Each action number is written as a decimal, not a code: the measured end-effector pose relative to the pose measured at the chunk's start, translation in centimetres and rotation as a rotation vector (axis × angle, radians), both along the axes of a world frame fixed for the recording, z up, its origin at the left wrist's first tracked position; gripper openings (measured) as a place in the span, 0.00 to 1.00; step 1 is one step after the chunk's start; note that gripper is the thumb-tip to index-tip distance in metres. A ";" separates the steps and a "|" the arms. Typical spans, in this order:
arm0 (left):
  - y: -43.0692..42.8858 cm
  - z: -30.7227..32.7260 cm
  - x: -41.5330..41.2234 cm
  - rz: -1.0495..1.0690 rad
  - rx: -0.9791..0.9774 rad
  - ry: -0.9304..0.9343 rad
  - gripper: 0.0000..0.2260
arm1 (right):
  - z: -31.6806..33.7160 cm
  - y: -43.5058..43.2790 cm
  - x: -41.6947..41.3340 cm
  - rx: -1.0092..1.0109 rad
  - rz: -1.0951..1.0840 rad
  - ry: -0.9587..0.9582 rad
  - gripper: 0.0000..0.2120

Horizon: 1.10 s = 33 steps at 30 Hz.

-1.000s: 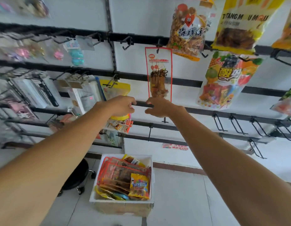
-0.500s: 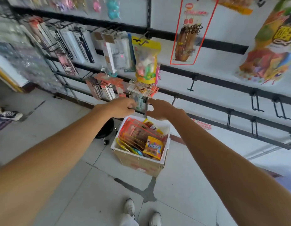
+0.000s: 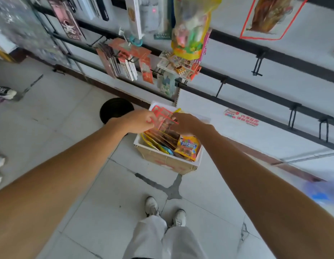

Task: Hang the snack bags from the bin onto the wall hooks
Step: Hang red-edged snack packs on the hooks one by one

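The step in hand is judged to be the picking of another bag: both hands are reached down over the bin [image 3: 168, 161], a white-rimmed cardboard box set on the tiled floor at about 12 o'clock from the feet. The left hand [image 3: 139, 121] and the right hand [image 3: 186, 123] are met at the far end of the bin, and the fingers of each appear closed on the top edge of a red-bordered clear bag [image 3: 163, 114], though the blur leaves the exact grip uncertain. The remaining snack bags [image 3: 162, 141] are stood on edge inside the bin, with a yellow bag [image 3: 188, 147] at its 4 o'clock corner.

One red-bordered bag [image 3: 270, 15] is seen already hung on the wall at 1 o'clock. Empty black wall hooks [image 3: 257, 64] are carried on the rails to the right, at 2 o'clock. For the next move, the bag would need to be lifted clear of its neighbours, raised to a free hook, and its hang hole threaded over the tip.

As to writing, blue characters are printed on the yellow bag but cannot be read reliably. A red-lettered sticker [image 3: 241, 118] on the wall at 2 o'clock is too blurred to read. "SET" can be made out on a dark label [image 3: 162, 36] at 12 o'clock.
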<state>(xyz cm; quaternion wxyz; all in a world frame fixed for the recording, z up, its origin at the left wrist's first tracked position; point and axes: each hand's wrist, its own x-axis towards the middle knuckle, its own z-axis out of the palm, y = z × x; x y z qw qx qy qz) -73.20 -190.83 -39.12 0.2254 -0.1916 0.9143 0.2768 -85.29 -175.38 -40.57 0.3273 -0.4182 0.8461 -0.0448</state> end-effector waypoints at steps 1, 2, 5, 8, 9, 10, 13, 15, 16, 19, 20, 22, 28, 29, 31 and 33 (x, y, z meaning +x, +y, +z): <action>-0.7 -0.5 0.0 0.011 0.007 -0.004 0.17 | -0.6 -0.5 -0.2 -0.003 -0.005 -0.008 0.24; -1.4 -1.1 0.0 0.018 0.013 -0.014 0.17 | -1.1 -1.0 -0.4 0.000 -0.010 -0.018 0.24; -3.2 -3.0 -0.3 0.029 0.034 -0.051 0.18 | -2.6 -2.5 -1.6 0.012 -0.024 -0.043 0.23; -5.1 -5.5 -1.3 0.070 0.068 -0.055 0.17 | -4.6 -4.2 -3.4 0.026 -0.018 -0.067 0.23; -5.6 -6.5 -1.7 0.092 0.079 -0.047 0.17 | -5.6 -4.9 -4.1 0.035 -0.011 -0.069 0.23; -6.0 -7.6 -2.2 0.115 0.089 -0.039 0.17 | -6.6 -5.6 -4.8 0.048 -0.003 -0.071 0.23; -7.0 -11.6 -3.9 0.194 0.129 -0.015 0.16 | -10.6 -7.7 -7.0 0.081 0.018 -0.081 0.24; -7.6 -14.4 -4.8 0.254 0.165 0.006 0.17 | -13.5 -8.9 -8.1 0.092 0.055 -0.082 0.24; -7.9 -15.8 -5.2 0.272 0.180 0.010 0.17 | -14.7 -9.3 -8.6 0.092 0.071 -0.083 0.24; -8.7 -19.4 -6.0 0.301 0.191 -0.003 0.16 | -18.5 -10.3 -9.8 0.098 0.100 -0.104 0.24; -8.9 -20.5 -6.2 0.307 0.185 -0.005 0.15 | -19.8 -10.6 -10.2 0.102 0.095 -0.106 0.25; -9.2 -22.2 -6.4 0.320 0.172 0.000 0.15 | -22.4 -11.1 -11.1 0.118 0.070 -0.089 0.26; -9.1 -25.9 -6.4 0.359 0.144 0.087 0.13 | -27.7 -12.9 -11.8 0.129 0.025 -0.049 0.30; -8.9 -26.2 -6.3 0.353 0.125 0.110 0.13 | -28.1 -13.1 -11.6 0.118 0.028 -0.027 0.31; -8.6 -26.6 -6.1 0.344 0.090 0.153 0.13 | -28.5 -13.4 -11.2 0.081 0.032 0.027 0.33; -8.4 -26.7 -5.9 0.345 0.075 0.174 0.13 | -28.8 -13.8 -10.9 0.065 0.022 0.015 0.34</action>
